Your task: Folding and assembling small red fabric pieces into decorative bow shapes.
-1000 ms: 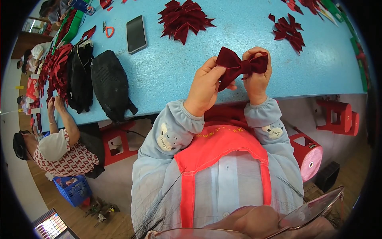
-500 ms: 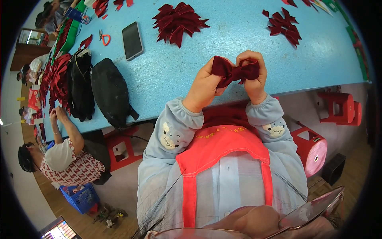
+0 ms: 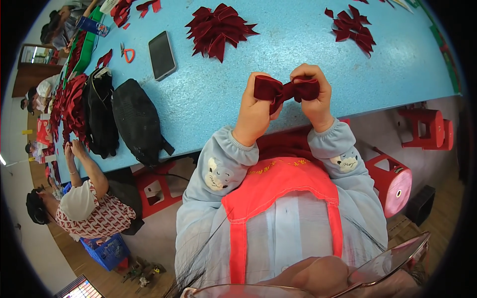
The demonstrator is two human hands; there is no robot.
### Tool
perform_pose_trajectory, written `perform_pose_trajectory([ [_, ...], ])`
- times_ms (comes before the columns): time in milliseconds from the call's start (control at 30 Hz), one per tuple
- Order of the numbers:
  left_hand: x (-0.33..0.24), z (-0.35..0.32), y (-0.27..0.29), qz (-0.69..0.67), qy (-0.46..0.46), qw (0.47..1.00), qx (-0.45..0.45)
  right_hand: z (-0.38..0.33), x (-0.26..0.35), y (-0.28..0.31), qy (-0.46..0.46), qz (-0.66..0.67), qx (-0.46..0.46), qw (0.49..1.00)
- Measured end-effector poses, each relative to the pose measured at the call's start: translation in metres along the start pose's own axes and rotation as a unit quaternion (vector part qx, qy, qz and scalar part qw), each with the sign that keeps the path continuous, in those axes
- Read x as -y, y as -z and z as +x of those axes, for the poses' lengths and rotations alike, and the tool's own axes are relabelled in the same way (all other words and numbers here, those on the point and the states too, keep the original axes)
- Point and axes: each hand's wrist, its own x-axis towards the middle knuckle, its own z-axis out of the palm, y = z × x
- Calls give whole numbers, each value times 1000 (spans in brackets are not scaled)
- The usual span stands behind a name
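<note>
Between my two hands is a dark red velvet bow (image 3: 289,91), held up over the near edge of the blue table (image 3: 223,99). My left hand (image 3: 253,111) is closed on the bow's left loop, thumb against it. Closed on the right loop is my right hand (image 3: 318,99), with its fingers curled around the back. The bow's knot shows between the hands; parts of both loops are covered by fingers. Beyond them lies a pile of dark red bows (image 3: 218,31), and farther right a smaller group of bows (image 3: 353,30).
Left of the pile lie a phone (image 3: 162,55) and orange-handled snips (image 3: 128,54). Two black pouches, one of them a mesh-like bag (image 3: 136,119), sit at the table's left edge. A co-worker (image 3: 94,198) sits at left beside red ribbon pieces (image 3: 74,107). Red stools (image 3: 422,129) stand at right.
The bow has shifted slightly left in my hands and its left loop has turned, showing a different side. My view has moved a little. Both hands keep hold.
</note>
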Motion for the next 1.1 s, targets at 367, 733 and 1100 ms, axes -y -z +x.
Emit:
perform_pose_trajectory([
  [367, -9, -9, -6, 107, -38, 993, 20, -5, 8, -6, -24, 30, -1, 999],
  [733, 7, -10, -8, 151, -140, 978, -37, -10, 8, -20, 35, -4, -83, 996],
  [1100, 2, -13, -10, 70, -99, 992, -24, -6, 7, -20, 50, -15, -88, 995],
])
